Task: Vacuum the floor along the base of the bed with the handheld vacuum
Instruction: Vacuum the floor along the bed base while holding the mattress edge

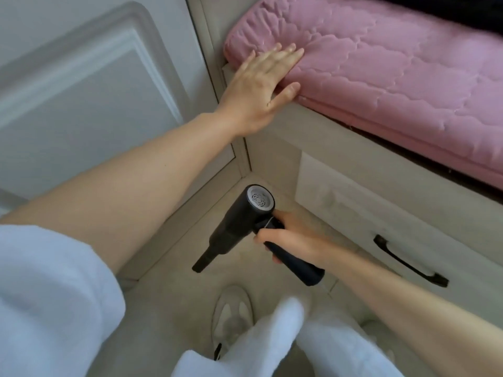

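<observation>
Head view, looking down into a corner where the bed frame (321, 137) meets a white panelled door (89, 99).

Left hand (261, 88): fingers straight and spread, palm laid flat on the corner of the pink quilted mattress (394, 66), thumb down along its side edge. It holds nothing. Bare forearm, pale sleeve (49, 295) pushed up at the elbow.

Right hand (294, 235): fingers curled round the grip of the black handheld vacuum (236, 227), thumb on top near the body.

Vacuum held in the air above the floor (168, 295), just in front of the bed base. Narrow nozzle slants down and to the left, tip near the door frame's foot; whether the tip touches the floor, cannot tell. Round white vented rear cap faces up toward the corner.

Bed base carries a pale drawer front (394, 235) with a dark bar handle (408, 263), right of the vacuum.

Bottom of view: white trouser legs (285, 336) and a light slipper (232, 311) on the beige floor.
</observation>
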The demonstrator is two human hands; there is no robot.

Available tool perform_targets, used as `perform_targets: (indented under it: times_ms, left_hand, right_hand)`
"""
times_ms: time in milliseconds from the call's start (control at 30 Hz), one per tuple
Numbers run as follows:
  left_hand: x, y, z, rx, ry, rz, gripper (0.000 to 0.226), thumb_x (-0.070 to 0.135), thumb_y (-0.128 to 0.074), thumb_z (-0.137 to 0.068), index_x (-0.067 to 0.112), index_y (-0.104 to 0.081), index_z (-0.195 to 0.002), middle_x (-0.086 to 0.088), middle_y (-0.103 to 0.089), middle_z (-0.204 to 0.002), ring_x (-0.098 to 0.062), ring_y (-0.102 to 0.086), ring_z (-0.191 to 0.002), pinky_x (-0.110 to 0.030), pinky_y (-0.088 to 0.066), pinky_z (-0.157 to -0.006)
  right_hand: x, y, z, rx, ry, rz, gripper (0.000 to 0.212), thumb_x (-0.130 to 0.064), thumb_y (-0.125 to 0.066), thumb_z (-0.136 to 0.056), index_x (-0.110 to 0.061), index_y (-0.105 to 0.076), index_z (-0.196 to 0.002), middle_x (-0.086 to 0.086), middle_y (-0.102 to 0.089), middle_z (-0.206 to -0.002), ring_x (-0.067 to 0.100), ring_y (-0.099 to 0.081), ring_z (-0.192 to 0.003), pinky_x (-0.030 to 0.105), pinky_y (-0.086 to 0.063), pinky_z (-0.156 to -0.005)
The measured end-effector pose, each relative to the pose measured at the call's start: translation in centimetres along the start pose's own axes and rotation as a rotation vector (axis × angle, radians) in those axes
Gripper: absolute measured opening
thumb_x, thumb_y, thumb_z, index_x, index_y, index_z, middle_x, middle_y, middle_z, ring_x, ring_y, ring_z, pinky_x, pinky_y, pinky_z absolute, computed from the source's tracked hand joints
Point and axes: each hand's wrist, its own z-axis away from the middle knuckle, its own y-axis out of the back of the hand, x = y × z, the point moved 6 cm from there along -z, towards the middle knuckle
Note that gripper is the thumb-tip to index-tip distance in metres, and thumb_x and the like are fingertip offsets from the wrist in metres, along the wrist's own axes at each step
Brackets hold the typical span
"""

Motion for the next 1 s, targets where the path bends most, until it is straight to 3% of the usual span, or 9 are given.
perform_targets:
  times_ms: [167, 533, 667, 867, 1000]
  left_hand:
    - [-0.5, -0.2, 0.1, 0.025, -0.024, 0.006, 0.056, 0.044, -0.035, -0.102, 0.019, -0.028, -0.152, -0.003, -0.029, -0.157, -0.019, -0.020, -0.147, -0.042, -0.007, -0.120]
    - [-0.4, -0.6, 0.6, 0.155, -0.071, -0.018, 0.058, 0.046, -0.032, -0.099, 0.016, -0.038, -0.148, -0.003, -0.039, -0.152, -0.022, -0.028, -0.144, -0.046, -0.013, -0.119]
    - [-0.3, -0.3, 0.6, 0.286, -0.105, -0.052, 0.052, 0.039, -0.040, -0.098, 0.013, -0.047, -0.143, -0.005, -0.048, -0.146, -0.024, -0.037, -0.139, -0.049, -0.021, -0.117]
    - [-0.7, -0.6, 0.5, 0.370, -0.171, -0.100, 0.049, 0.036, -0.045, -0.098, 0.010, -0.051, -0.139, -0.006, -0.051, -0.143, -0.024, -0.041, -0.135, -0.045, -0.024, -0.115]
    - [-0.9, -0.5, 0.6, 0.393, -0.181, -0.071, 0.049, 0.037, -0.042, -0.099, 0.009, -0.052, -0.138, -0.006, -0.050, -0.143, -0.023, -0.039, -0.136, -0.044, -0.022, -0.115]
  right_hand:
    - [1.2, -1.5, -0.6, -0.095, -0.021, 0.063, 0.017, -0.025, -0.069, -0.070, -0.030, -0.062, -0.085, -0.001, -0.064, -0.068, 0.010, -0.062, -0.057, 0.028, -0.055, -0.053]
    - [0.9, -0.6, -2.5, -0.004, 0.074, 0.093, 0.025, -0.029, -0.069, -0.067, -0.044, -0.060, -0.086, -0.013, -0.066, -0.079, 0.015, -0.065, -0.062, 0.032, -0.058, -0.055]
    - [1.0, -1.0, -3.4, -0.040, 0.076, 0.108, 0.025, -0.031, -0.068, -0.067, -0.045, -0.059, -0.085, -0.015, -0.066, -0.072, 0.007, -0.065, -0.061, 0.023, -0.053, -0.055]
    - [1.0, -1.0, -5.7, -0.001, 0.085, 0.114, 0.028, -0.033, -0.068, -0.070, -0.043, -0.056, -0.093, -0.016, -0.065, -0.080, -0.004, -0.062, -0.070, 0.011, -0.044, -0.056]
    - [1.0, 0.3, -6.2, 0.068, 0.130, 0.134, 0.030, -0.031, -0.068, -0.072, -0.045, -0.055, -0.095, -0.015, -0.065, -0.084, -0.001, -0.062, -0.074, 0.013, -0.047, -0.059]
